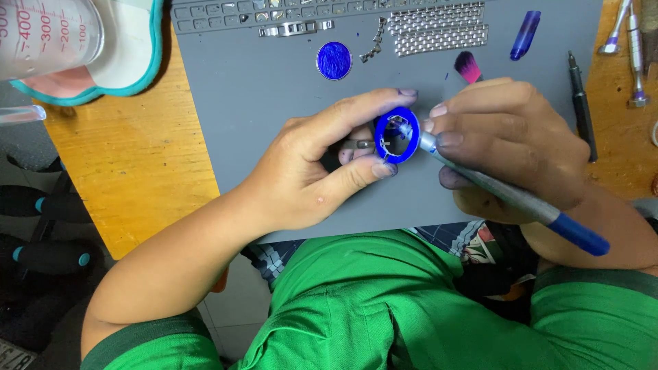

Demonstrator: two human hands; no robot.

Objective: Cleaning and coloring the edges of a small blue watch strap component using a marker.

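Frame centre, left hand [308, 171] pinching blue watch case [396, 135], right hand [510, 147] clamped on blue-tipped tool [507, 195] touching it, above grey mat [274, 103], blue disc [334, 60] upper centre

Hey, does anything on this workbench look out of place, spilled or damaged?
Nothing looks spilled or broken. The left hand holds a blue ring-shaped case while the right hand works it with a blue-tipped tool; metal bracelet pieces lie loose on the grey mat.

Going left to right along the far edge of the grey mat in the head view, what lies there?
Blue disc → metal watch band → pink-tipped brush → blue cap → black pen.
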